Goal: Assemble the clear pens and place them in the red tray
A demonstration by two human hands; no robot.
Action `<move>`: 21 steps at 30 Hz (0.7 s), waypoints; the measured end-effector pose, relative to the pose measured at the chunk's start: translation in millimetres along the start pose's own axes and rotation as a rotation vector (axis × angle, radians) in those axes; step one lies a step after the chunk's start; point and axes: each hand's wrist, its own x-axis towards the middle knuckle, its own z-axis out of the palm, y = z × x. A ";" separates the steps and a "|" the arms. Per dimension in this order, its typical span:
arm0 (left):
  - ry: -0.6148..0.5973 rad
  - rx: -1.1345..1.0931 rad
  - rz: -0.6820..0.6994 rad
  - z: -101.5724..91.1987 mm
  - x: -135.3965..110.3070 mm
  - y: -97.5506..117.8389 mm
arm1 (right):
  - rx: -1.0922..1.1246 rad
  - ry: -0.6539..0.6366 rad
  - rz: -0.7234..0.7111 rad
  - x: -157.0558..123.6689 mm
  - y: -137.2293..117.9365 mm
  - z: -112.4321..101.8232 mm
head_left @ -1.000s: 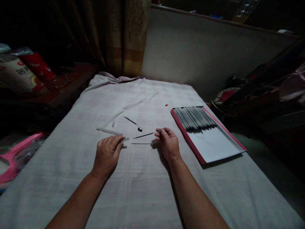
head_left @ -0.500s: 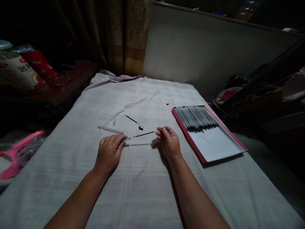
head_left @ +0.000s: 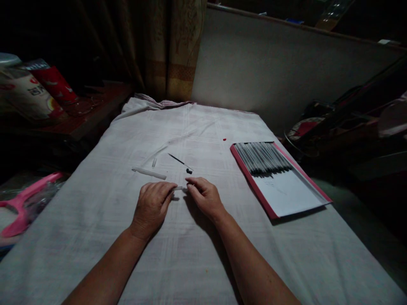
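My left hand (head_left: 153, 203) is closed around a clear pen barrel (head_left: 178, 188), whose end sticks out past my fingertips. Opposite that end, my right hand (head_left: 205, 195) pinches a pen refill, now almost wholly hidden by the barrel and fingers. Just beyond my hands lie a small black pen part (head_left: 189, 171) and a second refill (head_left: 179, 160) with a dark length and a pale end. Another translucent barrel (head_left: 149, 173) rests past my left hand, with a short clear piece (head_left: 154, 162) behind it.
On the right of the white cloth (head_left: 178, 262) lies a pink-edged box (head_left: 254, 186) with a row of several clear pens (head_left: 262, 156) in it. A tiny red piece (head_left: 224, 139) sits farther back. Pink-handled scissors-like object (head_left: 22, 207) stands at the left edge.
My right hand has moved left, close to my left hand. The refill that spanned the gap between them has gone mostly out of sight at the barrel's end. My left hand shifted slightly right.
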 end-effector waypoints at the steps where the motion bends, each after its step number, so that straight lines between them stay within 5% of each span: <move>1: 0.006 0.000 0.001 0.5 -0.3 -0.5 | -0.100 0.019 0.016 3.9 0.7 -0.7; 6: 0.019 -0.007 -0.015 3.1 -1.0 -2.9 | -0.547 0.022 0.170 31.7 2.0 -3.1; 11: 0.015 -0.016 -0.021 4.4 -0.9 -3.3 | -0.656 -0.066 0.195 46.4 0.0 -0.3; 21: 0.020 -0.016 0.017 3.1 -1.7 -2.0 | 0.045 0.091 0.225 -6.0 9.0 -17.1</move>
